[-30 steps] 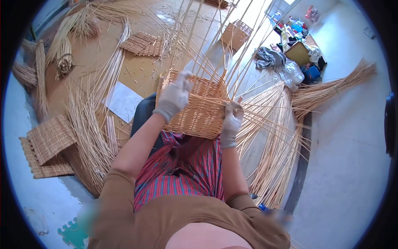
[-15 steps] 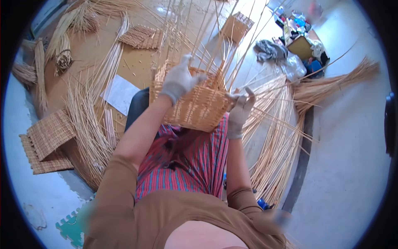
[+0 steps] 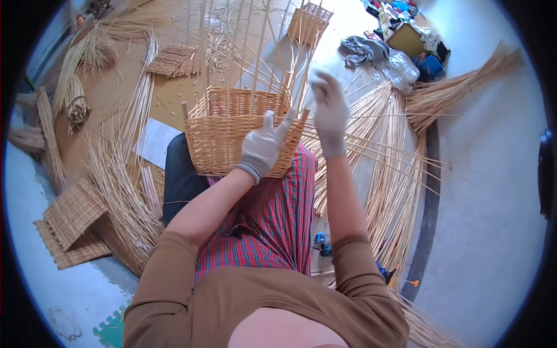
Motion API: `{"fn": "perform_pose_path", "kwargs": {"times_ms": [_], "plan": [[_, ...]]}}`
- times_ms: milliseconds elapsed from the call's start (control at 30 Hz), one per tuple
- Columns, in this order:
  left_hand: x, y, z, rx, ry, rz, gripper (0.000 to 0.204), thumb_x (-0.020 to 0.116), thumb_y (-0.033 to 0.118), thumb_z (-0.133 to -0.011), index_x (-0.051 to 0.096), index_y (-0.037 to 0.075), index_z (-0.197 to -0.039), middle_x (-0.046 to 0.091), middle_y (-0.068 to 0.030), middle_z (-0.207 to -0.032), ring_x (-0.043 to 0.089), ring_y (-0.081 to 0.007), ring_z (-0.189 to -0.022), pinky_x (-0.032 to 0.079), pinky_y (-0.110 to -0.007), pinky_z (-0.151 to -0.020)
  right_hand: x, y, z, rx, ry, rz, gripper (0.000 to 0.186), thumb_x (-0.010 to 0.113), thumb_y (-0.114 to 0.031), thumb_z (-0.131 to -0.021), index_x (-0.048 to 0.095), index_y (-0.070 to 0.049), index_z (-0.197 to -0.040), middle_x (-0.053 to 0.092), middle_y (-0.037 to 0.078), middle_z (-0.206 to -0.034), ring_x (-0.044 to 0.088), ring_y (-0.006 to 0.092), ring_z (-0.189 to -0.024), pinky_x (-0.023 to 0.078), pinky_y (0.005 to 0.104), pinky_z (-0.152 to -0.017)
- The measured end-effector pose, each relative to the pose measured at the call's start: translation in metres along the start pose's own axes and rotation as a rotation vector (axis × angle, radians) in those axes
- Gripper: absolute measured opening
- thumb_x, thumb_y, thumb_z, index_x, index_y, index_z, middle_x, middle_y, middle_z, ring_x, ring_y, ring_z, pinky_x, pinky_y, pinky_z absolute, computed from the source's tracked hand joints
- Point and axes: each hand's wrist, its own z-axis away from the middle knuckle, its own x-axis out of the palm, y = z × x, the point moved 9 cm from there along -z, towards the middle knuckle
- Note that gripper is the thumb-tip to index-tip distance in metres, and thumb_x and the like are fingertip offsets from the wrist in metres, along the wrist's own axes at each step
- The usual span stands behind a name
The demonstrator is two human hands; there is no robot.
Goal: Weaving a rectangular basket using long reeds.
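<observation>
A partly woven wicker basket (image 3: 223,136) rests on my lap, tall upright stakes rising from its rim. Against its near wall, close to the right corner, lies my left hand (image 3: 262,146) in a pale glove. The thumb points up and the forefinger stretches toward the corner, the two held apart. My right hand (image 3: 332,116), also gloved, is raised just right of the basket beside some long strands. Its fingers are bent and smeared by motion; whether a strand is between them is unclear. Beneath the basket spreads a red striped cloth (image 3: 249,249).
Long loose canes (image 3: 383,174) fan out on the floor at right, with more strands (image 3: 125,197) at left. Woven panels (image 3: 75,211) lie far left. A second basket (image 3: 309,24) stands ahead, near a grey cloth (image 3: 364,51) and clear plastic bag (image 3: 401,71).
The basket has turned and now sits more squarely to me. My left hand has come down from the rim onto the near wall, toward the right corner. My right hand has risen.
</observation>
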Motion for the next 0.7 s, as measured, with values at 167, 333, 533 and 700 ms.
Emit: {"fn": "perform_pose_path", "kwargs": {"times_ms": [167, 333, 533, 700], "plan": [[-0.008, -0.007, -0.004, 0.051, 0.059, -0.094, 0.077, 0.071, 0.022, -0.082, 0.038, 0.039, -0.149, 0.052, -0.0144, -0.107, 0.065, -0.0323, -0.072, 0.056, -0.044, -0.066, -0.032, 0.052, -0.024, 0.285, 0.271, -0.873, 0.038, 0.044, -0.001, -0.097, 0.049, -0.005, -0.134, 0.053, 0.001, -0.076, 0.061, 0.0153, -0.075, 0.06, 0.0382, -0.079], [-0.009, 0.0, -0.011, 0.143, 0.09, 0.17, 0.068, 0.071, 0.037, -0.085, 0.043, 0.036, -0.147, 0.027, -0.024, -0.157, 0.068, -0.0377, -0.097, 0.057, -0.044, -0.078, -0.072, 0.072, 0.06, 0.425, 0.25, -0.565, 0.022, 0.041, -0.011, -0.105, 0.054, -0.005, -0.122, 0.048, -0.001, -0.069, 0.052, 0.0093, -0.064, 0.059, 0.0357, -0.075], [-0.033, 0.035, 0.003, 0.276, 0.659, 0.219, 0.072, 0.067, 0.041, -0.088, 0.037, 0.023, -0.151, 0.022, -0.0219, -0.159, 0.046, -0.0408, -0.134, 0.037, -0.041, -0.113, 0.042, -0.084, 0.089, -0.134, -0.377, -0.317, 0.056, 0.055, 0.019, -0.078, 0.055, -0.003, -0.13, 0.066, 0.008, -0.111, 0.063, 0.0151, -0.102, 0.05, 0.0289, -0.092], [-0.004, -0.061, 0.014, -0.216, 0.213, 1.567, 0.047, 0.051, 0.033, -0.104, 0.048, 0.002, -0.138, 0.063, -0.0155, -0.124, 0.07, -0.0172, -0.089, 0.059, -0.03, -0.078, 0.006, 0.006, 0.029, 0.395, -0.184, 0.056, 0.075, 0.079, -0.023, -0.081, 0.042, -0.004, -0.143, 0.069, 0.013, -0.109, 0.064, 0.0246, -0.111, 0.052, 0.0376, -0.088]]}}
